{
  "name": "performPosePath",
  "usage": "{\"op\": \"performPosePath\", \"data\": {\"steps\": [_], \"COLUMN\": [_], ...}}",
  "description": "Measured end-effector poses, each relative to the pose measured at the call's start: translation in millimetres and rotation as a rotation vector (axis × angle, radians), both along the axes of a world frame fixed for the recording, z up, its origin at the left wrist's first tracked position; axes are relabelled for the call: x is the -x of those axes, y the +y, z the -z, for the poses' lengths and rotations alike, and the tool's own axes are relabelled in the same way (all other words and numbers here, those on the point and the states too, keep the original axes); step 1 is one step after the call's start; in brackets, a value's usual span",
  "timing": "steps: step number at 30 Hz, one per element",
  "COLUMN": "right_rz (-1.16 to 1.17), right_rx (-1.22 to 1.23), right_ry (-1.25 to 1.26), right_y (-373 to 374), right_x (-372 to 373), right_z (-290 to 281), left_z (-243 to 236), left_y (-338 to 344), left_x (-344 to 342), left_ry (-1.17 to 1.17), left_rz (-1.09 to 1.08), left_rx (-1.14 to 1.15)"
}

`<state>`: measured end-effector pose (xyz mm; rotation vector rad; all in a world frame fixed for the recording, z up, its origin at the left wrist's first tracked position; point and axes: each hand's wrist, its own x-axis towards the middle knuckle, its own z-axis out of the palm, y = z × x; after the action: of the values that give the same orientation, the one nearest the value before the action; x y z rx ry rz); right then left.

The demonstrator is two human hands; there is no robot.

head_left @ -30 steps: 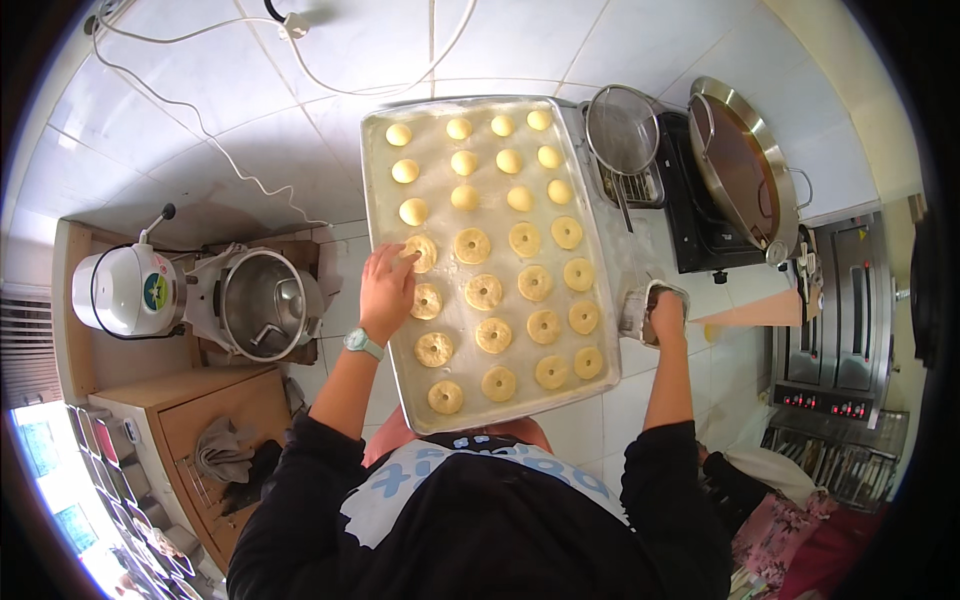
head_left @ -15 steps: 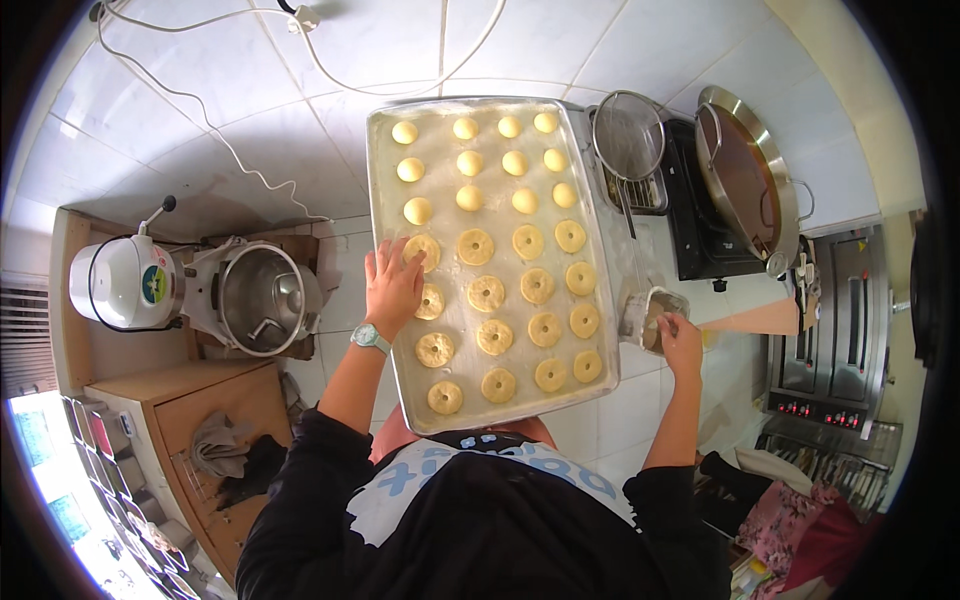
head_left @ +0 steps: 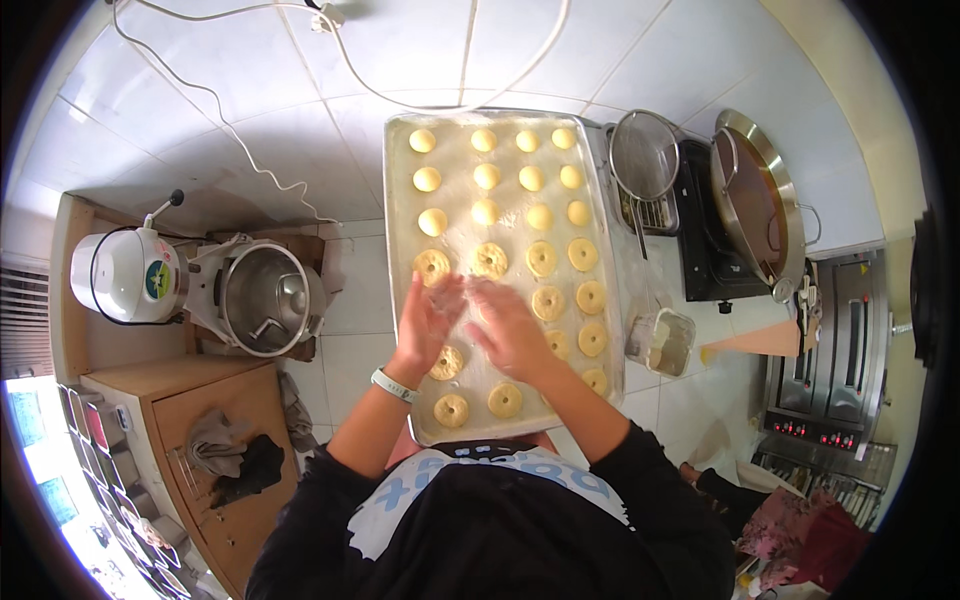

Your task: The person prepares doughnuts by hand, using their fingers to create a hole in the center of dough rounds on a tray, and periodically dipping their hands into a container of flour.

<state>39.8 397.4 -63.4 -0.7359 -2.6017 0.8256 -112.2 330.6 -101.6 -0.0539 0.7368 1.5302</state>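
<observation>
Head view, wall: white tiles point(head_left: 390, 50) with thin grout lines, a pale cable point(head_left: 228, 125) looping across them.
Surface: a pale tiled top point(head_left: 355, 290) beside the tray.
Left side: a white mixer point(head_left: 125, 275) with a metal bowl point(head_left: 252, 312); nearer, a wooden cabinet point(head_left: 260, 410) with dark cloths on its front.
Right side: a strainer point(head_left: 644, 155), a black stove point(head_left: 705, 240) and a wide metal pan point(head_left: 782, 165) of brown liquid; beyond, an oven point(head_left: 825, 385).
Lower right: another person in flowered clothing point(head_left: 785, 525).
Tray: shallow metal point(head_left: 455, 160), its near edge at the wearer's waist.
Dough: on the tray; smooth yellow balls point(head_left: 427, 179) in three far rows, flattened rounds point(head_left: 541, 259) nearer, each marked with a central hole or dent.
Hands: left hand point(head_left: 430, 325) and right hand point(head_left: 512, 335) close together above the rounds, fingers loosely extended, gripping nothing visible; blur hides whether fingertips touch.
Tub: a rectangular container point(head_left: 684, 343) just right of the tray.
Writing: light-blue letters on the wearer's black shirt point(head_left: 500, 530); a green-and-yellow label point(head_left: 158, 280) on the mixer; red lit displays on the oven.
</observation>
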Motion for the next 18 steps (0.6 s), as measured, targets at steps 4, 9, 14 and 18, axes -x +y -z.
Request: {"op": "performPosePath", "data": {"steps": [4,9,14,18], "right_rz": [-0.111,-0.017,-0.086,-0.117], "right_rx": [-0.278,-0.443,-0.434,-0.439], "right_ry": [-0.123,-0.211,-0.368,-0.375], "right_y": [19,66,71,67], "right_x": [57,104,110,116], "right_z": [34,57,92,91], "left_z": [-15,-15,2,16], "left_y": [-12,-46,-87,-107], "left_x": [39,71,73,69], "left_ry": [-0.382,-0.284,-0.31,-0.389], "left_rz": [-0.198,-0.406,-0.569,-0.609], "left_rx": [-0.205,-0.222,-0.138,-0.065]}}
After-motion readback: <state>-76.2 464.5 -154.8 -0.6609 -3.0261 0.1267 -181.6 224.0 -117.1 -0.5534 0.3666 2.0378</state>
